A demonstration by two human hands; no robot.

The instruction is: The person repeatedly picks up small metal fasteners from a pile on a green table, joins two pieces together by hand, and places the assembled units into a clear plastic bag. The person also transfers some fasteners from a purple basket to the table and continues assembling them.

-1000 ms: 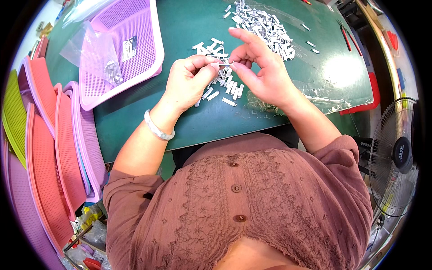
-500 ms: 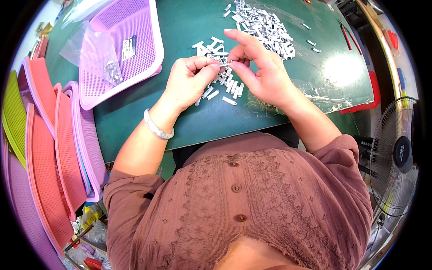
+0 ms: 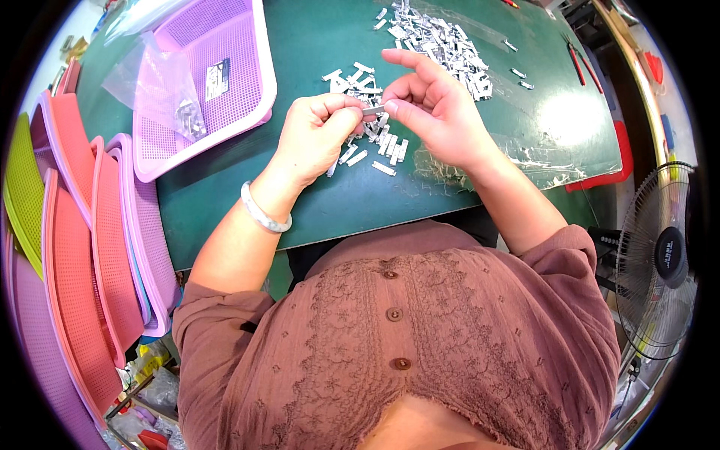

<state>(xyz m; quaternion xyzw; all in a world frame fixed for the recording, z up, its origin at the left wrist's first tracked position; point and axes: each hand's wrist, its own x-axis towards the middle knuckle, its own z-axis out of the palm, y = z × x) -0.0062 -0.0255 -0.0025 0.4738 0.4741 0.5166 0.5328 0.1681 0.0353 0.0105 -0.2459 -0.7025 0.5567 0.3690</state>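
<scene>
Between my two hands is a small flat grey metal strip (image 3: 373, 110), pinched at both ends. My left hand (image 3: 319, 135) grips its left end between thumb and fingers. At its right end, the thumb and forefinger of my right hand (image 3: 442, 112) close on it, with the other fingers raised. Under and around the fingertips lies a small pile of similar grey metal pieces (image 3: 390, 146), partly hidden by my hands. Farther back, a larger heap of these metal pieces (image 3: 439, 45) covers part of the green table (image 3: 315, 210).
At the left stands a purple perforated basket (image 3: 262, 90) with a clear plastic bag (image 3: 154, 86) in it. Stacked pink baskets (image 3: 82, 285) lean beside the table. Red-handled pliers (image 3: 577, 64) lie at the right, and a fan (image 3: 667, 255) stands past the table's edge.
The strip has turned so its flat grey face shows more. My right hand has shifted slightly right, its fingers curling a little; my left hand stays nearly in place.
</scene>
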